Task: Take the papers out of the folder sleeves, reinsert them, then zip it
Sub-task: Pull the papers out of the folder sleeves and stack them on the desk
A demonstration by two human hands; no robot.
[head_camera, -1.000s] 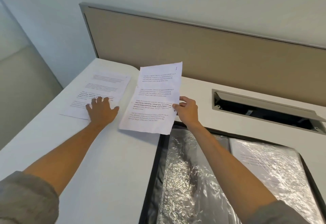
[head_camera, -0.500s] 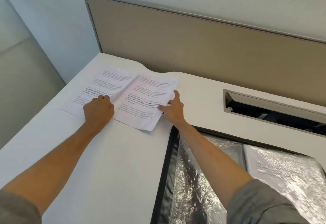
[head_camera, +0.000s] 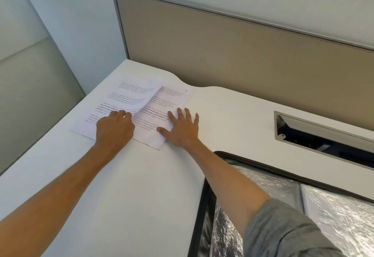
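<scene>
Two printed sheets lie at the desk's far left corner. My left hand (head_camera: 115, 129) rests on the left sheet (head_camera: 123, 93) with fingers curled at its right edge, which is raised over the right sheet (head_camera: 162, 105). My right hand (head_camera: 181, 128) presses flat on the right sheet's right side, fingers spread. The black zip folder (head_camera: 199, 216) lies open at the bottom right under my right forearm. Its crinkled clear sleeves (head_camera: 232, 226) show, and another paper (head_camera: 334, 216) sits inside the right sleeve.
The white desk (head_camera: 121, 196) drops off along its left edge. A beige partition panel (head_camera: 242, 54) stands behind it. A recessed cable tray opening (head_camera: 323, 141) lies in the desk at the right, just beyond the folder.
My right hand brought the second sheet down from the air onto the desk beside the first, then flattened on it. The sheet's left edge now lies under the first sheet's raised edge.
</scene>
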